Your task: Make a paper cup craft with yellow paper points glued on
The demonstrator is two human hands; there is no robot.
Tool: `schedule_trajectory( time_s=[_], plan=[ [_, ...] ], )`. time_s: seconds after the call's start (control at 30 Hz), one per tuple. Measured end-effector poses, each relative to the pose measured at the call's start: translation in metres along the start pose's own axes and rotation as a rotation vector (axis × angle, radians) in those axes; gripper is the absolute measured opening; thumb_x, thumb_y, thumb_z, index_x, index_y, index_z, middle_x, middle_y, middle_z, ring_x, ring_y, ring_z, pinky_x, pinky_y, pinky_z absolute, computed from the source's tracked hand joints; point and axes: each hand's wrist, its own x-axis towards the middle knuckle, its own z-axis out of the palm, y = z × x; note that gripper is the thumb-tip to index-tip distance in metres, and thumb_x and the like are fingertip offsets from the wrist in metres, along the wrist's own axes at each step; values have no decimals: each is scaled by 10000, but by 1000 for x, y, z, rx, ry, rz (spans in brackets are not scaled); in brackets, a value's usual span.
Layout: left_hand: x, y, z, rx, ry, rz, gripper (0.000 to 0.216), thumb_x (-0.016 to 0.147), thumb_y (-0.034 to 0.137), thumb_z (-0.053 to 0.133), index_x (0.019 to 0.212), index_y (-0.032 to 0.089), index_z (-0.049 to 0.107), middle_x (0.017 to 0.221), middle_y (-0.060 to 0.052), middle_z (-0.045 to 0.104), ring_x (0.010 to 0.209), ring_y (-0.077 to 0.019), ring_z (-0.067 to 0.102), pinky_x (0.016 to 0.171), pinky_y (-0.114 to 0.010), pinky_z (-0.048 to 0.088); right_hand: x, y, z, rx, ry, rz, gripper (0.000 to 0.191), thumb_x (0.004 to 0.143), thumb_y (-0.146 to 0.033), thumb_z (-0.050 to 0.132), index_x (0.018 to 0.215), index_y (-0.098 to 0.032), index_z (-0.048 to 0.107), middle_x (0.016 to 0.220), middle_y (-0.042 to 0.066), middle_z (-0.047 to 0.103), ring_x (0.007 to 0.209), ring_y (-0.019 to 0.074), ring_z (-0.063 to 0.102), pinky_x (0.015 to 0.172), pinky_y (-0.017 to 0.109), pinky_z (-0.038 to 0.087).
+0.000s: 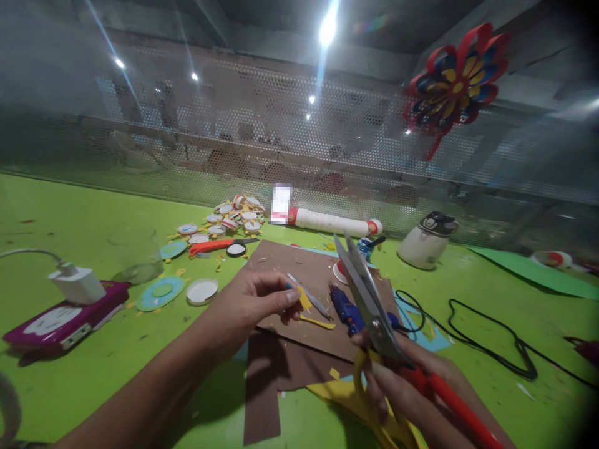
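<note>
My left hand (255, 299) is pinched on a small yellow foam piece (304, 298) above a brown sheet (309, 280). My right hand (407, 386) grips red-handled scissors (369, 299), blades pointing up and slightly apart, close to the yellow piece. A long yellow foam strip (362, 399) hangs under my right hand. A blue glue gun (345, 308) lies on the brown sheet just behind the scissors, beside a pen-like tool (311, 299) and a curved yellow offcut (318, 322).
On the green table (93, 224) lie a pile of round paper discs (234, 215), orange scissors (213, 246), a purple device with a white charger (70, 305), a clear cup (133, 255), a white jar (425, 243), a black cable (486, 343). A paper flower (456, 81) hangs on the mesh wall.
</note>
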Motion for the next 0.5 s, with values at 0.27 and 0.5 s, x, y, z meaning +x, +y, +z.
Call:
schedule_trajectory(
  time_s=[0.27,0.5],
  plan=[
    [2,-6,4,62,-39,-168,160,748,282,651,674,143,630,642,-3,635,553,-91,518,579,-239,411,37,-26,13,-297,-70,-189,331,819,-344,605,1109,-189,573,879,54,651,769,198,623,728,333,505],
    [5,-9,10,-3,-25,-215,152,671,242,700,642,134,598,584,-14,637,507,-99,536,528,-236,416,53,-30,25,-196,-202,-230,293,808,-266,608,1076,-155,565,798,27,639,709,167,604,642,281,505]
  ],
)
